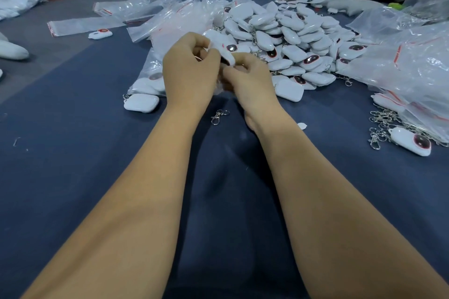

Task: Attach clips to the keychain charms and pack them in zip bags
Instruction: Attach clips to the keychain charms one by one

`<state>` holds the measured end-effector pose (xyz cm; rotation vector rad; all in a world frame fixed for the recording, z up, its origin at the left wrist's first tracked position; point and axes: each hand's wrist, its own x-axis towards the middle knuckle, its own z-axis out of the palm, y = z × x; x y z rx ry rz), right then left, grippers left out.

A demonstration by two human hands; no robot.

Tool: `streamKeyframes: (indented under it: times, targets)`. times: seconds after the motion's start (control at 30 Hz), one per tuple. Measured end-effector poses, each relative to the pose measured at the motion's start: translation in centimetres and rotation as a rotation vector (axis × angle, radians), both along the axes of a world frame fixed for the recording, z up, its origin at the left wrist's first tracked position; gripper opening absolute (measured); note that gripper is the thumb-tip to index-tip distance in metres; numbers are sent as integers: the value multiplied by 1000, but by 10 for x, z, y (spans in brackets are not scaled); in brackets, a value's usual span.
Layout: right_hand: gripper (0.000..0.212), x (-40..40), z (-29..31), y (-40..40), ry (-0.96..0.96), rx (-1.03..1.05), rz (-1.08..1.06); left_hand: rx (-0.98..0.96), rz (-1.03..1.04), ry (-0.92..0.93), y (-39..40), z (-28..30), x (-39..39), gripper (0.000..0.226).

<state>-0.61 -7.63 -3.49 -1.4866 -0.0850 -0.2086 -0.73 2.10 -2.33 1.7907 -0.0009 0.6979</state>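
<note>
Here, near to far: a loose clip [219,116] lies on the cloth [73,153] at centre frame, just below the hands. Above it, the left hand [190,73] and right hand [250,80] both pinch one white charm [227,52], fingers curled round it; whether a clip is already between the fingers cannot be told. Beyond lies the charm pile [291,39], with zip bags [170,19] toward the upper left. Risk: the small ring may slip from the pinch and drop among the pile.
</note>
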Motion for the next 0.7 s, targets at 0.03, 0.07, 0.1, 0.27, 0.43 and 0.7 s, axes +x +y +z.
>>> streamKeyframes:
  times: [0.03, 0.07, 0.1, 0.27, 0.43, 0.7]
  targets:
    - [9, -1, -1, 1, -56, -167, -61, 2, -14, -16, -1, 0, -1, 13]
    - [10, 0, -2, 0, -104, -290, -103, -4, -24, -28, -2, 1, -2, 16]
    - [12, 0, -2, 0, -127, -354, -124, -23, -31, -36, -2, 1, -2, 18]
    - [42, -2, -2, 5, 42, -748, -41, 17, -22, -35, 0, 2, -4, 16]
    - [27, -4, -3, 7, -5, -837, -77, 175, -81, 93, -2, -4, -2, 17]
    - [40, 1, 3, -16, 13, -729, -400, 633, 26, 109, 3, -14, 7, 34]
